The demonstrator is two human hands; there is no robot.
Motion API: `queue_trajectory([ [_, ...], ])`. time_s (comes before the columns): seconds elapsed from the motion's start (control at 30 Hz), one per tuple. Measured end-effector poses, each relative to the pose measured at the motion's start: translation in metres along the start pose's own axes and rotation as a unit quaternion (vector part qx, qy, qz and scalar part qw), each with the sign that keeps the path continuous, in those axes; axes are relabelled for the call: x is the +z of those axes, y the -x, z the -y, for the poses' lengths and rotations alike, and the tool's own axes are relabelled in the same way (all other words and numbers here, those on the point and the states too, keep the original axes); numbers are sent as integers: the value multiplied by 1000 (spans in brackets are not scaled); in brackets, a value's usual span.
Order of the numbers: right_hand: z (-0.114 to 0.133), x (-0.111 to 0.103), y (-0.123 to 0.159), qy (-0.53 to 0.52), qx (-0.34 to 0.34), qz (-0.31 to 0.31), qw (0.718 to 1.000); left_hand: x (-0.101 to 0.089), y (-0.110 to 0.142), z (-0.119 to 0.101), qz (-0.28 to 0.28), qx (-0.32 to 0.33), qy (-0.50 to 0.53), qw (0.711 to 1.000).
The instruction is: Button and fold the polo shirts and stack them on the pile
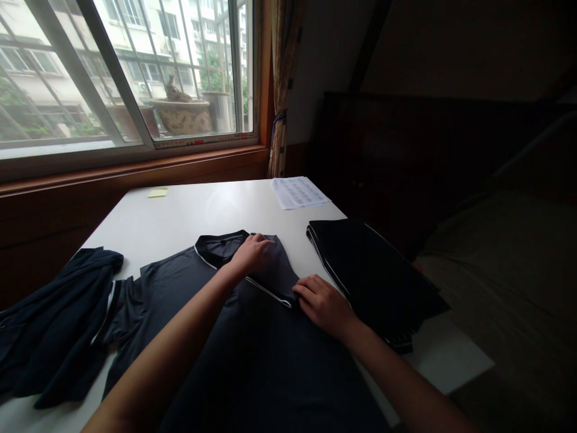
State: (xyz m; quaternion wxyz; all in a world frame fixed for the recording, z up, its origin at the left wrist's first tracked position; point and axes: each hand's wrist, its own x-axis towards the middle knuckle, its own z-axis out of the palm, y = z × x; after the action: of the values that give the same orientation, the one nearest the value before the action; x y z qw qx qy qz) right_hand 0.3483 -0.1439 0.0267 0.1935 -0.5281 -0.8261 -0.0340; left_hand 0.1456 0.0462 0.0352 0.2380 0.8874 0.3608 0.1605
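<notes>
Left hand (253, 254) touches shirt (175, 282) (near collar (207, 248)); right hand (325, 305), sleeve (287, 290).

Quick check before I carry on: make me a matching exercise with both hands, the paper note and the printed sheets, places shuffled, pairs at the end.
Column one
1. Left hand
2. Right hand
3. Small paper note
4. Printed sheets

Column two
A. At the far right corner of the white table
B. On the dark shirt, just right of its collar
C. Yellow, near the table's far left corner
D. At the shirt's white-trimmed sleeve end

Right pairs: 1-B, 2-D, 3-C, 4-A
</notes>
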Motion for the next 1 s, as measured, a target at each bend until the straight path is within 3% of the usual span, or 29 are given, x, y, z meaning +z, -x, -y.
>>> queue_trajectory([
  [0.1,-2,-3,4,-3,19,-6,1000,19,-1,-5,0,110,-79,991],
  [0.17,-4,-4,9,-5,26,-3,1000,33,-3,-4,7,136,-133,982],
  [0.3,-9,-2,22,2,21,5,1000,52,-11,2,8,101,-172,980],
  [0.47,-13,-5,31,13,21,10,1000,56,-24,9,-6,81,-181,980],
  [0.77,2,-6,10,5,38,-10,999,60,-26,11,-12,70,-189,979],
  [1.0,1,19,2,6,25,108,994,59,-25,12,-14,74,-189,979],
])
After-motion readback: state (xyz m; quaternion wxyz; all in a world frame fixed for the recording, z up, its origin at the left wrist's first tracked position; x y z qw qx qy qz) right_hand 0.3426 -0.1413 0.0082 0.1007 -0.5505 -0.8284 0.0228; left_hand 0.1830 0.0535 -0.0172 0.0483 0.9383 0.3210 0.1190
